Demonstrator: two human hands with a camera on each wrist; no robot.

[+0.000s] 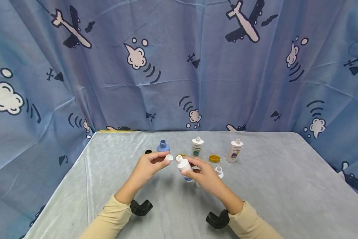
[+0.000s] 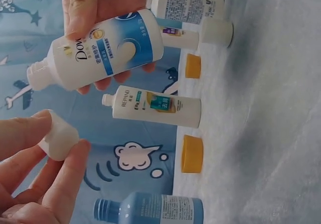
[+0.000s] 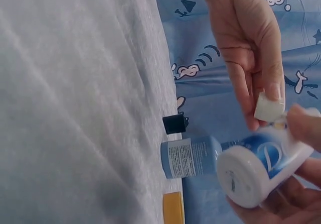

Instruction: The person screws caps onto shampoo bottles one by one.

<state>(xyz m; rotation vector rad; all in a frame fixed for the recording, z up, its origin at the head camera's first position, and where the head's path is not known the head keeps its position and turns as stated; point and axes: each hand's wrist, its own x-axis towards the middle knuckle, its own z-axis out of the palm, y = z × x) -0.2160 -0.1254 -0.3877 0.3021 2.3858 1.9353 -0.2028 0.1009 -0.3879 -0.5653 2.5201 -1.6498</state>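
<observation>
In the head view, my left hand (image 1: pixel 146 166) pinches a small white cap (image 1: pixel 169 158) between thumb and fingers, its hollow side toward the bottle. My right hand (image 1: pixel 208 176) grips a white Dove bottle (image 2: pixel 108 48) with a blue label around its body. The bottle tilts so that its bare, uncapped neck (image 2: pixel 40 75) points up and toward the cap. A short gap separates cap and neck in the left wrist view. From the right wrist, the bottle's round base (image 3: pixel 243 177) faces the camera, and the cap (image 3: pixel 269 107) shows beyond it.
Behind the hands stand an uncapped blue bottle (image 1: pixel 163 146), a black cap (image 1: pixel 148 151) and two uncapped white bottles, one central (image 1: pixel 197 147) and one farther right (image 1: pixel 234 151). Two yellow caps (image 2: pixel 192 154) lie among them. Another white bottle (image 2: pixel 188 5) and white cap (image 2: pixel 216 32) are near my right hand.
</observation>
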